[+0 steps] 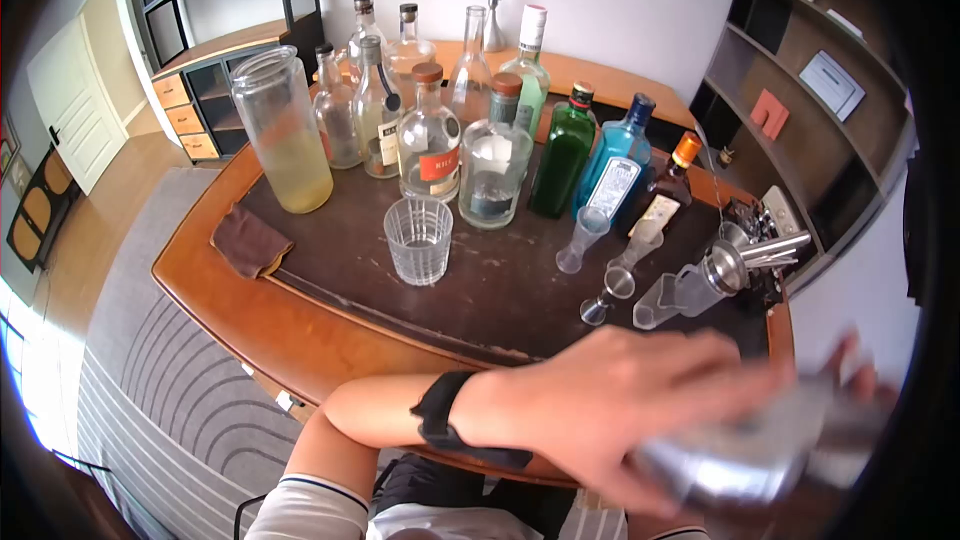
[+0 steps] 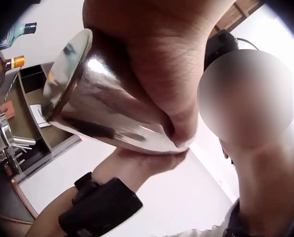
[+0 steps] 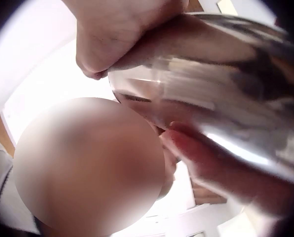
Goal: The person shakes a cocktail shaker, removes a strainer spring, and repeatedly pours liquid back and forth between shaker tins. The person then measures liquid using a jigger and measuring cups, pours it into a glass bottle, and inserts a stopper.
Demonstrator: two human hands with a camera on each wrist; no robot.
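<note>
A shiny metal shaker point(image 1: 755, 455) is blurred at the lower right of the head view, tilted on its side. My left hand point(image 1: 640, 395) reaches across and grips it, fingers over its upper side. At the far right, my right hand point(image 1: 860, 375) holds its other end, mostly hidden behind the metal. In the left wrist view the left hand point(image 2: 161, 64) wraps one end of the shaker point(image 2: 102, 103), and the right hand point(image 2: 132, 168) lies under it. The shaker point(image 3: 211, 89) fills much of the right wrist view, with skin against it above and below.
On the dark tabletop point(image 1: 480, 310) stand a cut glass point(image 1: 419, 245), a tall jar of yellowish liquid point(image 1: 290, 140) and several bottles behind. Small measuring glasses, a metal jigger point(image 1: 607, 298) and a strainer point(image 1: 724, 265) are at the right; a brown cloth point(image 1: 250, 240) lies left.
</note>
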